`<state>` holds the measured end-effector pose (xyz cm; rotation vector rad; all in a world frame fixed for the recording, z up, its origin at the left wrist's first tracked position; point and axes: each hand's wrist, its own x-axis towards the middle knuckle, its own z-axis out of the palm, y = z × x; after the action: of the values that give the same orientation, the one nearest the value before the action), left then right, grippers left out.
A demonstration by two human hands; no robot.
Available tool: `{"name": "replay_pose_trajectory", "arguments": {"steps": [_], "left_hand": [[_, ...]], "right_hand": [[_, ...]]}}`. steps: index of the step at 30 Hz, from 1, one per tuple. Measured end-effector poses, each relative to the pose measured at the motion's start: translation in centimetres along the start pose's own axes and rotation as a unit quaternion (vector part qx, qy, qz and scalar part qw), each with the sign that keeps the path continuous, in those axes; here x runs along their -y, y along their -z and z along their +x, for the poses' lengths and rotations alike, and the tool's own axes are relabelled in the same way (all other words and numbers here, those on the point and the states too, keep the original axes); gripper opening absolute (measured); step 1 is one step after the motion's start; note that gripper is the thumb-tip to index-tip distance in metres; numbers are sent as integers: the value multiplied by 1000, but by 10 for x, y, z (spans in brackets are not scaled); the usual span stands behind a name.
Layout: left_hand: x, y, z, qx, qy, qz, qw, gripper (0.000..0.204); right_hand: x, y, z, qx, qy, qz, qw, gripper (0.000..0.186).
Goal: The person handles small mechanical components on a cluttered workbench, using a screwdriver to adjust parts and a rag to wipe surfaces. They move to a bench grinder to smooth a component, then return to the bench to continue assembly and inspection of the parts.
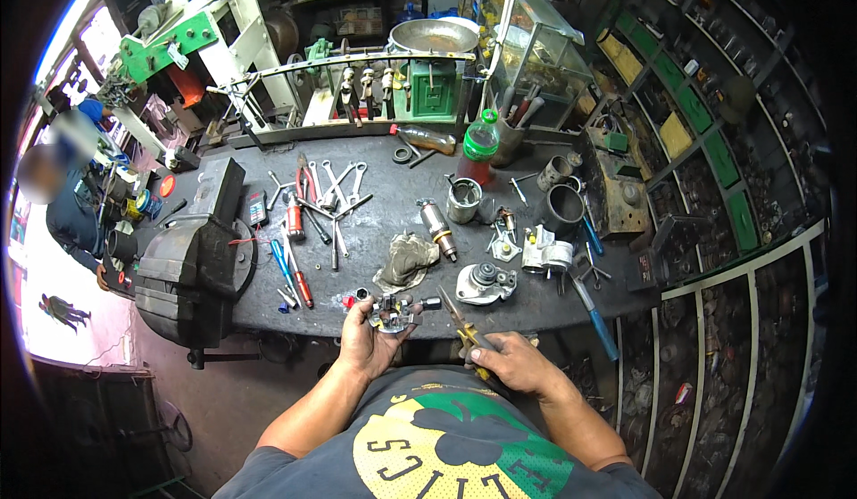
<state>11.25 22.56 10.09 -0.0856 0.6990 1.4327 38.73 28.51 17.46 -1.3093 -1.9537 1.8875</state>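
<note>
My left hand (364, 343) is closed around a small metal motor part (391, 313) with dark and shiny pieces, just off the bench's near edge. My right hand (511, 361) grips needle-nose pliers (473, 334) with yellow handles; their jaws point up and left, apart from the part. Beyond the hands, a grey rag (406, 262) lies crumpled on the dark bench (375, 218). A motor armature (436, 229) lies behind the rag. Right of it are a cast metal housing (486, 283), a hollow cylindrical casing (464, 201) and a pale metal part (546, 252).
A large vise (187, 249) is fixed at the bench's left. Several wrenches (335, 182), red pliers (303, 173) and screwdrivers (295, 271) lie beside it. A green-capped bottle (480, 146) stands at the back. A blue-handled tool (596, 320) overhangs the right edge. Another person (71, 204) is at far left.
</note>
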Motion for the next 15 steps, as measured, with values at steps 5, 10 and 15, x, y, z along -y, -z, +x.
{"name": "replay_pose_trajectory", "arguments": {"steps": [5, 10, 15], "left_hand": [[0, -5, -3, 27, 8, 16, 999, 52], [1, -8, -3, 36, 5, 6, 999, 51], [4, 8, 6, 3, 13, -7, 1000, 45]], "right_hand": [[-2, -1, 1, 3, -13, -1, 1000, 40], [1, 1, 1, 17, -37, -13, 999, 41], [-10, 4, 1, -1, -40, -28, 999, 41]]}}
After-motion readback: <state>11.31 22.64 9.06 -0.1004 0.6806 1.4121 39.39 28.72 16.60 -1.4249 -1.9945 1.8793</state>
